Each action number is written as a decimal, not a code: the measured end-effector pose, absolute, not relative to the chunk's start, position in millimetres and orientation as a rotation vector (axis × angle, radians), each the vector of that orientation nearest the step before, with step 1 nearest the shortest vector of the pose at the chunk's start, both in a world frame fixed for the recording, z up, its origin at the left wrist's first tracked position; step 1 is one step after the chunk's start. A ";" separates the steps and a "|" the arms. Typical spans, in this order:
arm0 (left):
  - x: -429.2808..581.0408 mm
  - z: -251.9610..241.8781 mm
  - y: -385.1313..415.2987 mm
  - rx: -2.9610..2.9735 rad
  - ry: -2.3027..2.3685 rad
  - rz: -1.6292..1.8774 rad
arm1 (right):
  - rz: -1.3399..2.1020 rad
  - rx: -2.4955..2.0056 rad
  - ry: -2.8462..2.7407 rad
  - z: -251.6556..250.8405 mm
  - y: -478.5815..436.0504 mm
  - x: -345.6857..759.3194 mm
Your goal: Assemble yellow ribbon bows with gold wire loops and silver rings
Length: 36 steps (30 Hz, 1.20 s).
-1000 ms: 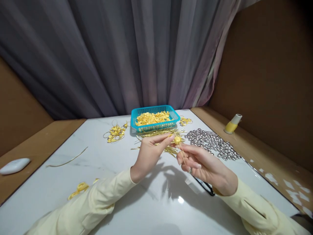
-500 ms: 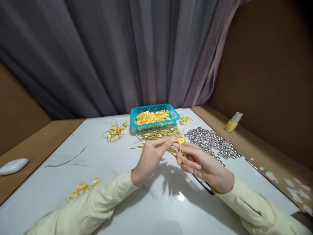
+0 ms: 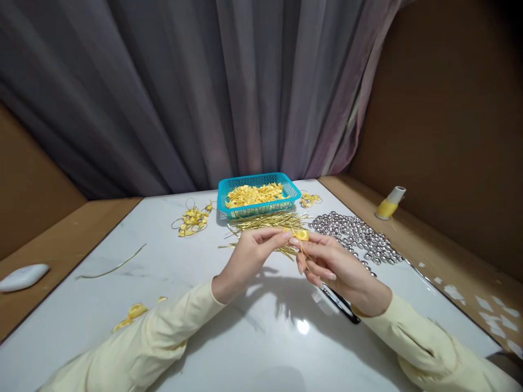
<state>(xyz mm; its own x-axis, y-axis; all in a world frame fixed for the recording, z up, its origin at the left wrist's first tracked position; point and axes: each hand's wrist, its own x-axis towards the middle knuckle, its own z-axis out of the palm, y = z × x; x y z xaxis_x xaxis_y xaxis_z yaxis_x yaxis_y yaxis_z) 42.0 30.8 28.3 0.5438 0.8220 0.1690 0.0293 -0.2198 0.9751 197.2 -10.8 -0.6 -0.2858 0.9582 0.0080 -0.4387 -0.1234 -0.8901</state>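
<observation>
A small yellow ribbon bow [image 3: 301, 234] is pinched between my two hands above the middle of the table. My left hand [image 3: 251, 253] grips its left side with thumb and forefinger. On the right side, my right hand [image 3: 333, 264] closes thumb and forefinger on it, the other fingers curled below. Thin yellow thread [image 3: 303, 253] hangs from the bow across the right fingers. Just behind the hands lies a heap of gold wire ties [image 3: 265, 222]. Under my right wrist rests a dark, slim tool [image 3: 339, 305], partly hidden.
A blue basket [image 3: 223, 204] of yellow ribbon pieces stands at the back. Silver beads [image 3: 355, 237] spread to the right, near a thread spool [image 3: 390, 204]. Finished-looking yellow pieces [image 3: 194, 220] lie left of the basket, with a single tie [image 3: 114, 268] and ribbon bits [image 3: 134, 313] nearer.
My left hand and forearm have shifted slightly left, covering more of the ribbon bits at the lower left. The bow has turned flatter, and more of the dark tool shows.
</observation>
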 end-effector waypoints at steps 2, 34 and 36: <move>41.4 28.5 30.6 1.690 0.714 0.865 | 1.622 -0.766 -0.993 -2.5 -10.2 196.8; 28.5 55.0 42.7 2.010 0.688 0.718 | 1.453 -0.802 -1.115 -0.2 -8.6 197.3; 30.4 50.3 41.9 1.972 0.729 0.751 | 1.438 -0.800 -1.124 -1.2 -8.4 196.3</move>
